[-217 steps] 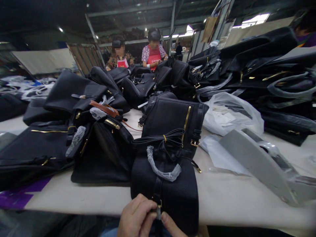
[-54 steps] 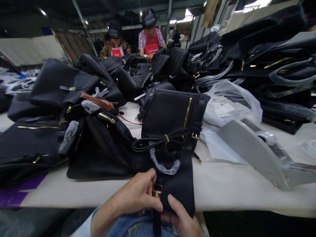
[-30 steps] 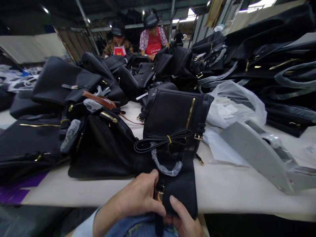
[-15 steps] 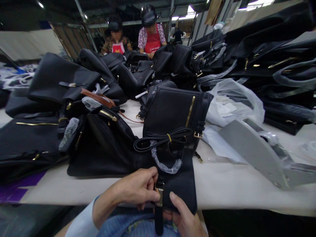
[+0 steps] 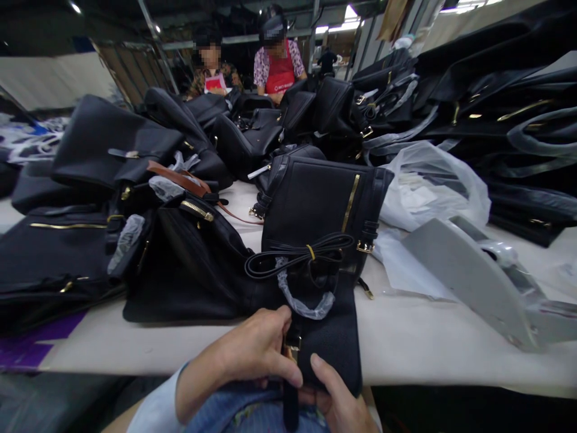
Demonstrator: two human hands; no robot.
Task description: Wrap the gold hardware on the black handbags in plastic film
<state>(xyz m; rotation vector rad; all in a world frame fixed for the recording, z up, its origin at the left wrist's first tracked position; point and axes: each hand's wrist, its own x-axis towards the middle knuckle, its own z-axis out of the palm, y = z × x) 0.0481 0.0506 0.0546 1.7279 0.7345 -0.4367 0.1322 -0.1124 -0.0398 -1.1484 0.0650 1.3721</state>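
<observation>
A black leather bag point(image 5: 311, 192) lies on the table in front of me, its flap point(image 5: 331, 325) hanging toward my lap. My left hand point(image 5: 259, 349) is closed at the flap's strap point(image 5: 291, 409), the thumb lying over the gold buckle point(image 5: 294, 343) and hiding part of it. My right hand point(image 5: 340, 394) grips the flap's lower edge, thumb on top and fingers underneath. On the bag rest a bundled black cord point(image 5: 261, 264) with a yellow tie and a handle point(image 5: 311, 310) wrapped in clear plastic.
Several black bags point(image 5: 117, 144) are heaped at the left and back. A plastic bag point(image 5: 437, 186) and a grey machine part point(image 5: 478, 270) stand to the right. Two people in red aprons point(image 5: 279, 72) work across the table point(image 5: 406, 355).
My left thumb has slid down and to the right across the buckle, covering more of it. My right hand keeps its hold on the flap. The view has shifted slightly.
</observation>
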